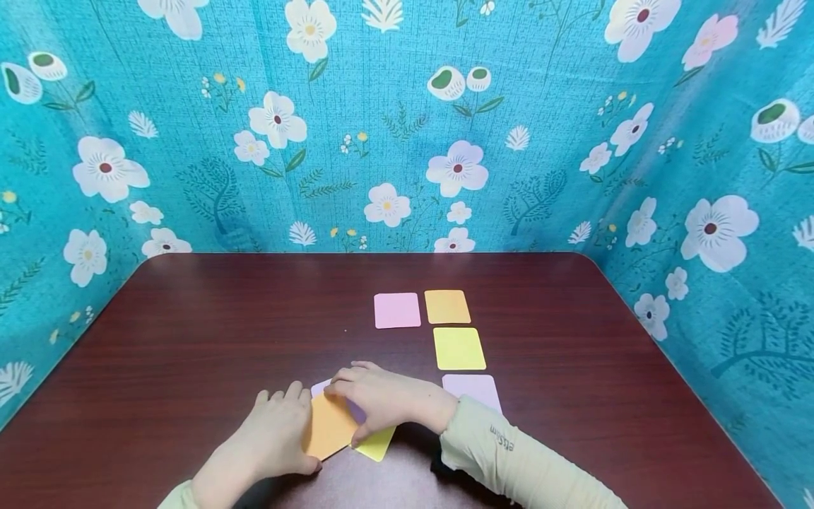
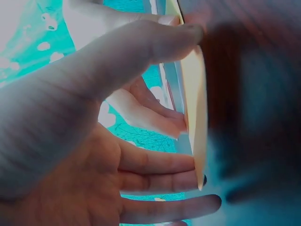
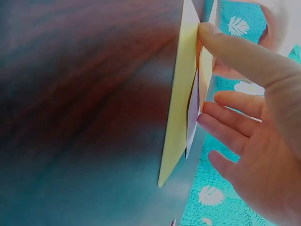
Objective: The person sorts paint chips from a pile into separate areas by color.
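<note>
Low in the head view, an orange square card (image 1: 331, 426) with rounded corners lies between both hands. My left hand (image 1: 270, 435) grips it by its left side, thumb at the near edge and fingers at the far one. From the other side my right hand (image 1: 384, 397) pinches the same card, thumb near its lower right corner and fingers at its upper corner. Underneath, a purple card (image 1: 320, 387) and a yellow card (image 1: 376, 445) stick out, partly hidden. The yellow card (image 3: 178, 108) and purple card (image 3: 193, 113) also appear edge-on in the right wrist view.
Beyond the hands, a pink card (image 1: 397, 311) lies left of another orange card (image 1: 447, 307). Nearer come a second yellow card (image 1: 459, 348) and a lilac card (image 1: 472, 391), partly behind the right sleeve (image 1: 509, 449). A flowered curtain (image 1: 343, 85) surrounds the dark wooden table (image 1: 254, 318).
</note>
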`<state>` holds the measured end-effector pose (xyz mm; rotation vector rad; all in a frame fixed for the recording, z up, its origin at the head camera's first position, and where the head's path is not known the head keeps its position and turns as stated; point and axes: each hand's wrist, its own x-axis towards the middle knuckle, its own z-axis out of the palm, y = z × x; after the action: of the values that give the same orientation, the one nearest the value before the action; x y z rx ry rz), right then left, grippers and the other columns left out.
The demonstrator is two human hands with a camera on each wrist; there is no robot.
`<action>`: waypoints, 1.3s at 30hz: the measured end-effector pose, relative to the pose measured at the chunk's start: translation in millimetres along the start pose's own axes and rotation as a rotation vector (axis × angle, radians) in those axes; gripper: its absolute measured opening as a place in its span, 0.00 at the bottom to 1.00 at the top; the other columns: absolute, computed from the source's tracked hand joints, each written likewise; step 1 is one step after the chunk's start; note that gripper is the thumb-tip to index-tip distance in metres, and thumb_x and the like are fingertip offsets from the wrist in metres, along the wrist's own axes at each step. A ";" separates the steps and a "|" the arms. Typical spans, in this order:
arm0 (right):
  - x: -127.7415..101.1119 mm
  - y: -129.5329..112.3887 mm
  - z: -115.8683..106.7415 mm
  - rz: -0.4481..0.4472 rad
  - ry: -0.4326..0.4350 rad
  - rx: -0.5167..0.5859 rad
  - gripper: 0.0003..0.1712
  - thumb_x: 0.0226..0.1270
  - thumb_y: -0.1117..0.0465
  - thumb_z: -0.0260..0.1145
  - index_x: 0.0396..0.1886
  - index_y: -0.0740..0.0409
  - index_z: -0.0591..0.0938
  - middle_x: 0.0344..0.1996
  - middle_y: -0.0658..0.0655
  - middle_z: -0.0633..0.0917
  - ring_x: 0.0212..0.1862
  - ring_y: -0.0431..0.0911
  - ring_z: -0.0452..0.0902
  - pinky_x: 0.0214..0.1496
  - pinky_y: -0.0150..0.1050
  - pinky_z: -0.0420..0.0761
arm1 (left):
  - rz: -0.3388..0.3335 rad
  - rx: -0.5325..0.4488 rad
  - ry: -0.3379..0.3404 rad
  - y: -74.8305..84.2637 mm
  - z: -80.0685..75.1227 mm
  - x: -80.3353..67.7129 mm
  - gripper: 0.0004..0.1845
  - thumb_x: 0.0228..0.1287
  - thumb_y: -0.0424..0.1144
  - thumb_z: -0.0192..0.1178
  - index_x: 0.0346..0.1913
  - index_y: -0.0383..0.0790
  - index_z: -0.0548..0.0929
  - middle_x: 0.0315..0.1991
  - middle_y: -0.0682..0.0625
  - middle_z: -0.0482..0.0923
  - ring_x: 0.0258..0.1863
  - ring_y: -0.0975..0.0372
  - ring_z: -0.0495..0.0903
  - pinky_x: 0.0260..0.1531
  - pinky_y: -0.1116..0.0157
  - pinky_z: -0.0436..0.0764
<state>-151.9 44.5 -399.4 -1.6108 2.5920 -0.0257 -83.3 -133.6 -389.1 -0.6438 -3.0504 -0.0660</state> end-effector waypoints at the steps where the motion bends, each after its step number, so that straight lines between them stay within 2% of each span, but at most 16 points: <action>1: -0.3 0.6 -0.9 -0.003 0.004 0.001 0.42 0.39 0.41 0.74 0.56 0.51 0.72 0.51 0.45 0.74 0.57 0.38 0.67 0.66 0.42 0.58 | 0.003 -0.001 0.006 0.0 -0.6 0.4 0.40 0.16 0.59 0.72 0.35 0.33 0.73 0.27 0.50 0.65 0.22 0.57 0.70 0.27 0.55 0.66; 7: -4.5 7.5 -8.7 -0.016 0.038 0.052 0.39 0.38 0.46 0.75 0.52 0.54 0.74 0.49 0.48 0.74 0.54 0.39 0.69 0.63 0.32 0.61 | 0.014 -0.011 0.023 0.3 -6.1 6.8 0.40 0.19 0.59 0.71 0.36 0.33 0.73 0.28 0.50 0.65 0.23 0.57 0.70 0.28 0.55 0.66; 12: -12.4 17.6 -14.8 0.044 0.026 0.154 0.36 0.40 0.49 0.75 0.51 0.55 0.74 0.50 0.49 0.73 0.52 0.39 0.69 0.56 0.25 0.66 | 0.019 -0.027 0.022 1.2 -9.1 15.1 0.39 0.21 0.59 0.72 0.37 0.35 0.73 0.29 0.50 0.65 0.25 0.57 0.68 0.28 0.56 0.65; 17: -22.8 28.6 -15.7 0.116 0.014 0.198 0.37 0.41 0.49 0.75 0.53 0.55 0.74 0.51 0.49 0.73 0.53 0.39 0.68 0.55 0.27 0.69 | 0.045 -0.036 0.036 4.0 -11.4 22.2 0.35 0.24 0.57 0.72 0.36 0.37 0.72 0.28 0.50 0.64 0.27 0.57 0.68 0.28 0.56 0.65; 26: -39.9 44.5 -19.2 0.190 0.045 0.242 0.36 0.42 0.51 0.75 0.53 0.57 0.75 0.52 0.50 0.72 0.53 0.41 0.69 0.56 0.29 0.70 | 0.093 -0.038 0.057 9.1 -11.8 35.2 0.32 0.30 0.54 0.70 0.38 0.37 0.73 0.29 0.51 0.65 0.29 0.57 0.69 0.29 0.57 0.65; 34: -51.7 57.1 -24.0 0.206 0.071 0.270 0.34 0.42 0.52 0.74 0.51 0.59 0.77 0.52 0.51 0.72 0.54 0.43 0.69 0.56 0.33 0.71 | 0.148 -0.001 0.130 13.9 -7.7 51.6 0.32 0.32 0.56 0.69 0.39 0.37 0.73 0.32 0.50 0.67 0.32 0.56 0.70 0.31 0.58 0.66; 39: -58.4 66.1 -29.2 0.231 0.095 0.273 0.33 0.41 0.52 0.75 0.50 0.60 0.77 0.52 0.51 0.72 0.53 0.43 0.69 0.56 0.34 0.71 | 0.176 -0.011 0.148 17.2 -4.4 65.6 0.32 0.34 0.55 0.68 0.41 0.37 0.73 0.35 0.50 0.69 0.34 0.56 0.70 0.32 0.58 0.65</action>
<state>-187.7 125.2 -370.4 -1.2424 2.6839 -0.4284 -136.2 -91.7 -382.0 -0.8630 -2.8415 -0.1210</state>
